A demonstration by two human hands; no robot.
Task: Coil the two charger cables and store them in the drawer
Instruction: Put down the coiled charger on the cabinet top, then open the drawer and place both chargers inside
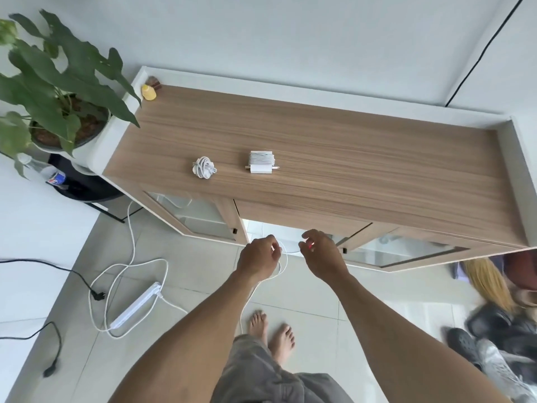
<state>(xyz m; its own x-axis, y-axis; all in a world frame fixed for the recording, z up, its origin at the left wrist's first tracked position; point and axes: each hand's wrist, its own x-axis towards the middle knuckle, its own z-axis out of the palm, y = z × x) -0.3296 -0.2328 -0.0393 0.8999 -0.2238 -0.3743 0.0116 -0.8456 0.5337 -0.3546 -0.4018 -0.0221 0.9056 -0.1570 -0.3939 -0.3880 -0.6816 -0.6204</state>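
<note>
Barefoot on pale glossy floor tiles (203, 271), I hold a thin white cable (286, 258) in front of a wood-grain cabinet top (348, 158).
My left hand (258, 258) curls round a loop of the smooth cable, the rest hanging down. My right hand (322, 257) hovers just beside it, fingers bent; whether they pinch anything I cannot tell. Beyond, near the top's front edge and left of middle, lie a round bundle of white cable (204, 167) and a white square charger wound in its cable (262, 162).
</note>
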